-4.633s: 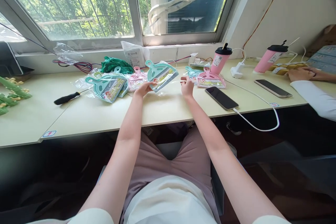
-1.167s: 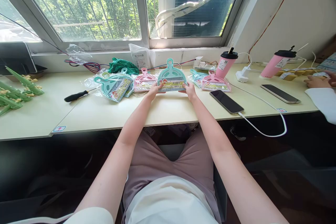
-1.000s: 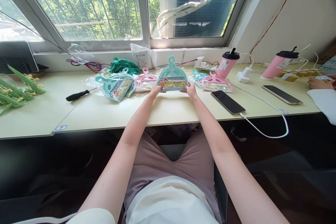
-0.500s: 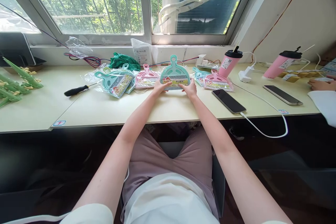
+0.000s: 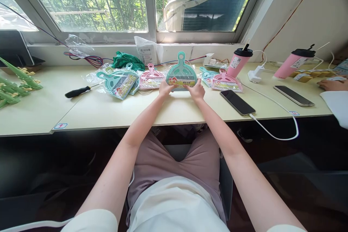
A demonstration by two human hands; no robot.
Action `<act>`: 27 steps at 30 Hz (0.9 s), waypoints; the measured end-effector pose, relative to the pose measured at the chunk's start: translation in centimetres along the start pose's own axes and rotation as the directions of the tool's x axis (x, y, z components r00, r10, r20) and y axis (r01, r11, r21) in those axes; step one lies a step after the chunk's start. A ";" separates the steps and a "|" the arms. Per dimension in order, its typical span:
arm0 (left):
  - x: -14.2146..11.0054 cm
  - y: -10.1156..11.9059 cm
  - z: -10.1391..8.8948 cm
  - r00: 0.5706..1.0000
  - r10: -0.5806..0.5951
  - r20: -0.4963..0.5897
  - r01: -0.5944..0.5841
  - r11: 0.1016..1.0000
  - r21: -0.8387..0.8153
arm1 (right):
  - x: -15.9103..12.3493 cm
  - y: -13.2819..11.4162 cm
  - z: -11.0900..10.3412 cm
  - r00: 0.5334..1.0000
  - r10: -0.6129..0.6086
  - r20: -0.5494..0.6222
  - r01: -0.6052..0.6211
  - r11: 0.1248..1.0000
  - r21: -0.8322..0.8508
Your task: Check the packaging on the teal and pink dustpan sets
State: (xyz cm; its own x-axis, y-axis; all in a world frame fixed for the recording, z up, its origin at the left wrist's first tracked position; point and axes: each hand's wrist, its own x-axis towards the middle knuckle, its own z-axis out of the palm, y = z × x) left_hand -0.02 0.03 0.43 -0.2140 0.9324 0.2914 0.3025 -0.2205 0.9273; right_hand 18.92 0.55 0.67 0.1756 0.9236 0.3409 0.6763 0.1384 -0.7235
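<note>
Both hands hold a mint-green mini dustpan and brush set (image 5: 181, 69) upright above the table, its handle pointing up and a printed label across its bristles. My left hand (image 5: 165, 89) grips the lower left corner, thumb over the front. At the lower right corner, my right hand (image 5: 197, 90) does the same; the fingers behind are hidden. To the left lie green wrapped dustpan sets (image 5: 119, 82) and a pink set (image 5: 151, 78). Right of my hands are a blue-green set (image 5: 208, 76) and another pink set (image 5: 225, 81).
A black-handled screwdriver (image 5: 78, 92) lies left. Phones (image 5: 237, 102) (image 5: 293, 95), a white charger (image 5: 255, 75) with cable and pink cups (image 5: 237, 63) (image 5: 292, 65) are right. A green plastic bag (image 5: 127, 61) sits by the window. Another person's hand (image 5: 333, 84) rests at far right.
The dustpan set has been raised slightly and tilted a little in my hands. My view has shifted slightly. Both hands keep their grip.
</note>
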 end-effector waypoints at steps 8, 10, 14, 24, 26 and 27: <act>0.3 -0.4 -0.5 0.993 -0.027 0.111 0.033 0.998 -0.058 | -0.2 -0.3 -0.2 1.000 0.007 0.011 -0.007 1.000 0.018; 0.2 -0.3 -0.5 0.995 -0.047 0.085 0.051 0.998 -0.047 | -0.3 -0.5 -0.1 1.000 0.008 0.024 -0.008 1.000 0.020; 0.1 0.0 -0.4 0.995 -0.083 0.061 0.084 0.996 -0.007 | -0.4 -0.6 -0.1 0.999 0.015 0.035 -0.015 1.000 -0.014; 0.4 -0.4 -0.9 0.981 -0.124 0.150 0.146 0.978 -0.148 | 0.7 0.6 0.0 0.999 0.002 0.043 -0.004 0.999 0.048; 0.3 -0.2 -0.8 0.969 -0.155 0.194 0.190 0.966 -0.176 | 1.0 0.8 -0.1 1.000 0.013 0.012 -0.014 0.998 0.064; 0.3 -0.1 -0.7 0.965 -0.171 0.199 0.207 0.962 -0.179 | 1.0 0.8 -0.2 1.000 0.019 0.003 -0.019 0.997 0.072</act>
State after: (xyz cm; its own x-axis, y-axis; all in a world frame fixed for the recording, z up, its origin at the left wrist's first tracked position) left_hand -0.79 0.11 0.61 -0.0730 0.9944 0.0761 0.0806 -0.0701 0.9943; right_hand 19.74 1.52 0.53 0.1864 0.9270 0.3254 0.6198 0.1461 -0.7710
